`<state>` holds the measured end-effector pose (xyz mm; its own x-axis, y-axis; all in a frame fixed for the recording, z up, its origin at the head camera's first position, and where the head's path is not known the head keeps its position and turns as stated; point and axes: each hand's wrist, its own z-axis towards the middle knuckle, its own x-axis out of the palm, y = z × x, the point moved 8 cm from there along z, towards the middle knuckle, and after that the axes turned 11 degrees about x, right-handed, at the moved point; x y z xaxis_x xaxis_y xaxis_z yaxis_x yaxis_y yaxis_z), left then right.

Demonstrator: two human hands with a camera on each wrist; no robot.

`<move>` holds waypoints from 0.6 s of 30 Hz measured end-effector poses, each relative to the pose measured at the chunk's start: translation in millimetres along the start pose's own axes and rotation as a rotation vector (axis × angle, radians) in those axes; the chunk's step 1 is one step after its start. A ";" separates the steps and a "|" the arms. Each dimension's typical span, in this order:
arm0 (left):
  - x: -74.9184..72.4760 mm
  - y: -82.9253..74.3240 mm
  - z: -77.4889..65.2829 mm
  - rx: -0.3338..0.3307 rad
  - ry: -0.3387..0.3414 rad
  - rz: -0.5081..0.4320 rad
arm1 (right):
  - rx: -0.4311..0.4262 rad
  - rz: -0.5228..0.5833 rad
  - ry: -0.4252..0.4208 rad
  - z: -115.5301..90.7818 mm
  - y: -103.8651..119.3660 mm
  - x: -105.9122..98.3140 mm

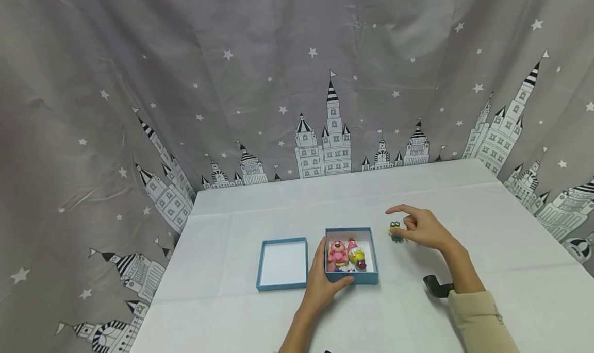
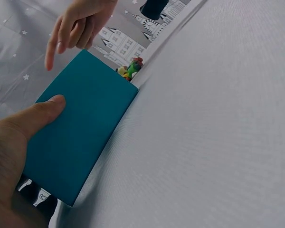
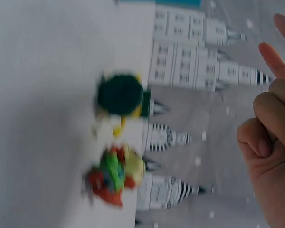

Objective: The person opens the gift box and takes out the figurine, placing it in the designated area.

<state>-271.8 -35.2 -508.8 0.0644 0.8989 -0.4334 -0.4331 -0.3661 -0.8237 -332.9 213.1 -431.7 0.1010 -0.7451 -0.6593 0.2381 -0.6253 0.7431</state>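
Observation:
My left hand point(image 1: 320, 283) grips a blue box point(image 1: 352, 278) at its left side, with the thumb across the front wall, as the left wrist view also shows. Inside the box lie a pink toy figure point(image 1: 337, 253) and a yellow, white and pink one point(image 1: 356, 255). To the right of the box a minion figure point(image 1: 395, 224) stands on the table, partly covered by my right hand point(image 1: 424, 229). That hand holds nothing; its thumb and index finger are spread apart. In the right wrist view a red, green and cream figure point(image 3: 115, 175) appears near a dark green round-topped one point(image 3: 120, 95), both blurred.
A shallow blue-edged lid with a white inside point(image 1: 283, 263) lies left of the box on the white table point(image 1: 223, 270). A black fitting point(image 1: 436, 287) sits by my right wrist. Behind the table hangs a grey curtain point(image 1: 260, 59) with castles and stars.

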 end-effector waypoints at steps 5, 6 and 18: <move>0.2 0.2 0.1 0.006 0.001 -0.003 | -0.037 0.004 0.129 2.1 15.7 30.8; 0.3 0.3 0.0 0.006 0.002 -0.005 | -0.041 -0.004 0.156 1.9 18.3 37.1; 0.8 0.2 -0.1 0.000 0.019 -0.023 | -0.116 -0.280 0.242 -1.5 49.8 85.7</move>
<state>-271.8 -34.5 -509.3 0.0909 0.9023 -0.4215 -0.4318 -0.3457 -0.8331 -310.9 118.5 -451.4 0.2387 -0.4641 -0.8530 0.3948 -0.7561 0.5219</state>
